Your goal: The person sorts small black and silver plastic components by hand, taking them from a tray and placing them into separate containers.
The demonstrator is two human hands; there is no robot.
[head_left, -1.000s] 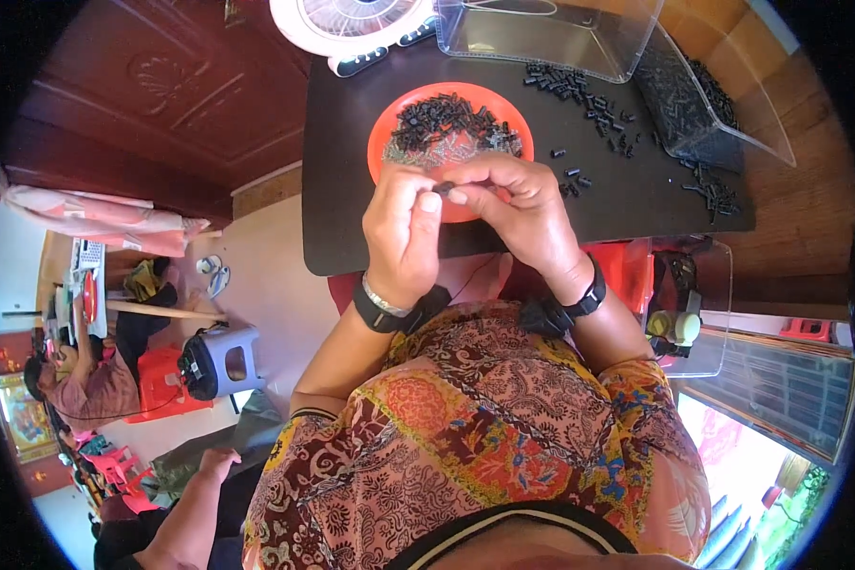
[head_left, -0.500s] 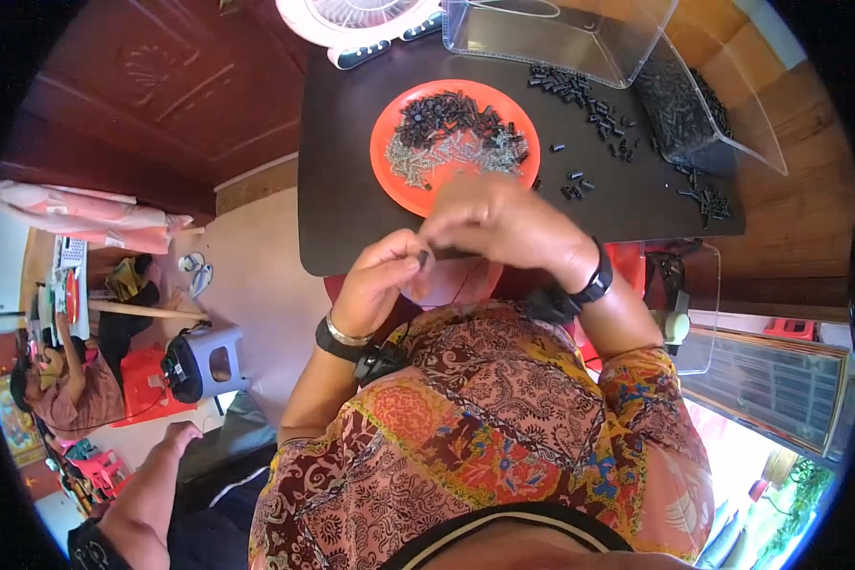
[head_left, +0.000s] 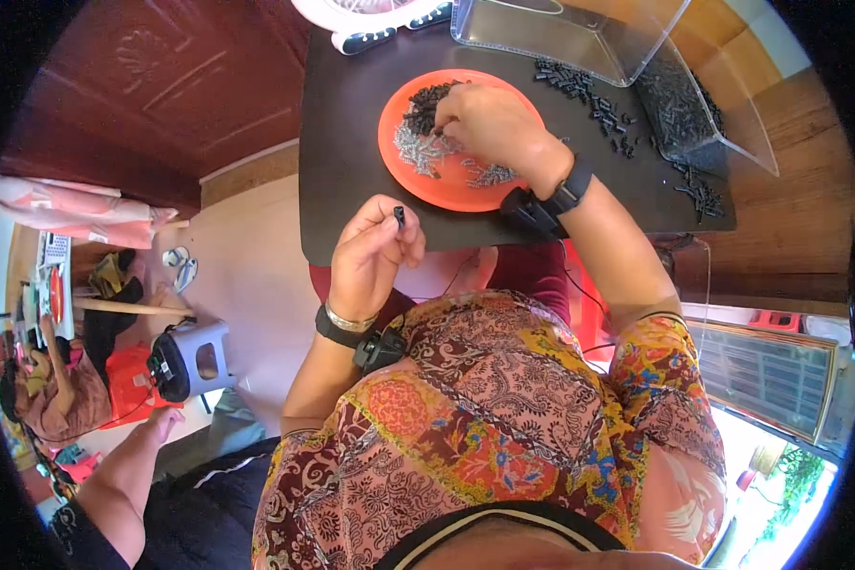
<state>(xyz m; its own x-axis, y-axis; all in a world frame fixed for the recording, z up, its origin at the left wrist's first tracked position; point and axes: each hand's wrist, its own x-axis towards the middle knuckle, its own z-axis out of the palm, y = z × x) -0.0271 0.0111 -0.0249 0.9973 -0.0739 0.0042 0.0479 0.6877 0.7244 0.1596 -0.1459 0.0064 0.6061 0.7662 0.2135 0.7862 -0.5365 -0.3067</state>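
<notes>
My left hand (head_left: 375,252) is closed in a pinch on a small black plastic tube (head_left: 399,217), held upright just off the table's near edge. My right hand (head_left: 494,123) reaches over the orange-red plate (head_left: 456,199), fingertips drawn together at the border of two heaps. One heap is of small black parts (head_left: 424,112); the other is of small silvery pieces, perhaps screws (head_left: 418,154). Whatever sits between the right fingertips is too small and hidden to make out. The right hand and wrist cover part of the plate.
The plate stands on a dark table (head_left: 347,161). Loose black tubes (head_left: 579,85) lie to its right, beside a clear plastic box (head_left: 679,119) with more black pieces. At the far edge is a fan base (head_left: 366,38). Another person's arm (head_left: 128,470) is at lower left.
My right hand has moved from near the left hand, forward onto the heaps in the plate. My left hand has drawn slightly left and turned, keeping the black tube.
</notes>
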